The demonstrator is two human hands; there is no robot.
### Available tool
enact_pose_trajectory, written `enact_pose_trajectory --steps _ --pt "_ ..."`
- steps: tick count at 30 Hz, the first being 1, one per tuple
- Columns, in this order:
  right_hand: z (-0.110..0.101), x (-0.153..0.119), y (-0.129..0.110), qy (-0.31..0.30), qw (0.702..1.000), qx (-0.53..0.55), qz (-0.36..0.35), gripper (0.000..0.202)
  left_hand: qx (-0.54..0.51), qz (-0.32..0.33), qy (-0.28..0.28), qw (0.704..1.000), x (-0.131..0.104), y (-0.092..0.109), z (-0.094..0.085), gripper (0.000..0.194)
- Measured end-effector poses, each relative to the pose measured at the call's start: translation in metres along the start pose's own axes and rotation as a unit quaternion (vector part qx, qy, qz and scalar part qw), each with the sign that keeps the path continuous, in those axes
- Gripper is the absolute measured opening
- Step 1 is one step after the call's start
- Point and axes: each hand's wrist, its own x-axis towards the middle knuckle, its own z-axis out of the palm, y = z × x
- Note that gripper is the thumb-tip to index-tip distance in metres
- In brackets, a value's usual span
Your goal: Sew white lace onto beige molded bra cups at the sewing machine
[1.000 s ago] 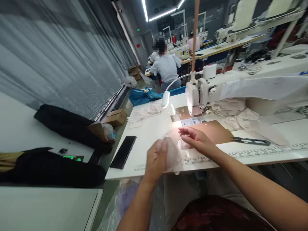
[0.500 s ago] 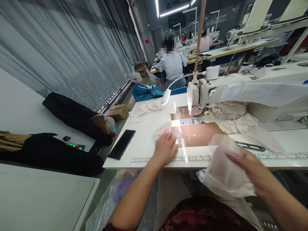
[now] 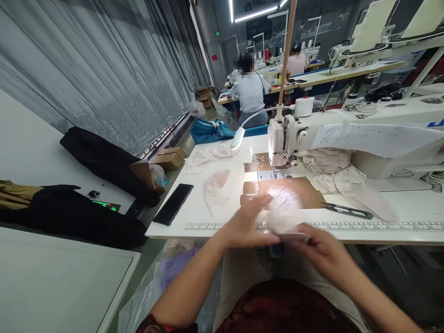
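A pale lace fabric piece, blurred by motion, is held over the front edge of the sewing table. My right hand pinches its lower right edge. Beside its left side, my left hand has thumb and fingers apart; whether they touch the fabric is unclear. The sewing machine stands just beyond, its needle over a metal plate. Brown sheets lie on the tabletop around that plate. Another sheer lace piece lies flat to the left of my left hand.
A black phone lies near the table's left corner. Thread snips rest right of the brown sheet. More lace pieces lie at the back left, and beige fabric sits under the machine arm. A person sits ahead.
My left hand has lifted off the flat lace piece and moved right. My right hand has brought fabric leftward and up over the table edge, so both hands are now close together.
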Motion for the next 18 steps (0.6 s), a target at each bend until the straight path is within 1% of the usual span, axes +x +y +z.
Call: enact_pose_trajectory --steps 1,2,3,4,5,6,8,11,13,16,18 --pt "0.009 0.009 -0.001 -0.042 0.999 0.031 -0.001 0.022 -0.065 0.002 -0.048 0.997 -0.003 0.011 0.006 0.076" --pt "0.017 0.016 -0.002 -0.07 0.993 0.092 0.013 0.022 -0.116 -0.009 -0.083 0.99 -0.007 0.019 0.011 0.061" --pt "0.021 0.021 -0.005 -0.071 0.988 0.132 0.026 0.023 -0.158 -0.032 -0.1 0.982 -0.01 0.024 0.015 0.045" --pt "0.023 0.025 -0.007 -0.062 0.982 0.171 0.043 0.022 -0.193 -0.06 -0.099 0.974 -0.013 0.027 0.019 0.031" --pt "0.024 0.027 -0.009 -0.048 0.976 0.202 0.06 0.021 -0.225 -0.088 -0.082 0.967 -0.016 0.027 0.023 0.025" --pt "0.024 0.029 -0.01 -0.036 0.972 0.219 0.074 0.02 -0.254 -0.111 -0.058 0.959 -0.018 0.025 0.027 0.025" --pt "0.023 0.032 -0.011 -0.035 0.968 0.23 0.093 0.02 -0.306 -0.131 -0.014 0.943 -0.02 0.021 0.035 0.03" --pt "0.025 0.033 -0.007 -0.043 0.978 0.177 0.097 0.016 -0.349 -0.14 0.043 0.925 -0.019 0.019 0.045 0.036" --pt "0.025 0.031 -0.001 -0.038 0.985 0.135 0.1 0.012 -0.382 -0.164 0.078 0.906 -0.018 0.02 0.049 0.041" --pt "0.019 0.025 0.01 -0.045 0.982 0.137 0.12 0.01 -0.434 -0.193 0.099 0.874 -0.018 0.022 0.051 0.045" --pt "0.013 0.02 0.016 -0.043 0.977 0.165 0.129 0.011 -0.456 -0.199 0.098 0.862 -0.018 0.024 0.051 0.045"
